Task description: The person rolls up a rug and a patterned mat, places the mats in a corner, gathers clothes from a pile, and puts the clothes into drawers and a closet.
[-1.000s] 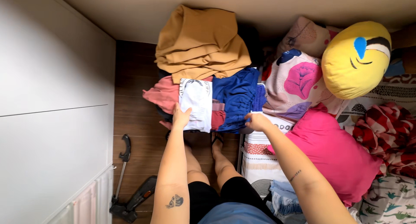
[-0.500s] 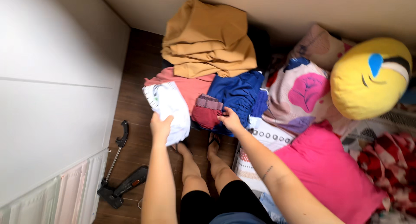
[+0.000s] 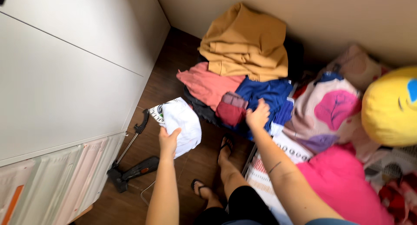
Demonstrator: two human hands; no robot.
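Note:
My left hand grips a white printed garment and holds it out over the dark wooden floor, left of the clothes pile. My right hand rests on the pile, touching a blue garment next to a dark red folded piece. A salmon-pink garment lies under them. A mustard-yellow garment sits on top at the far end, against the wall.
White cabinet doors stand on the left. A black long-handled tool lies on the floor beside my sandalled feet. A floral pillow, yellow round cushion and pink cloth fill the right.
My left hand has pulled the white garment off the pile and carried it left and toward me. My right hand stayed on the blue garment. The view swung leftward.

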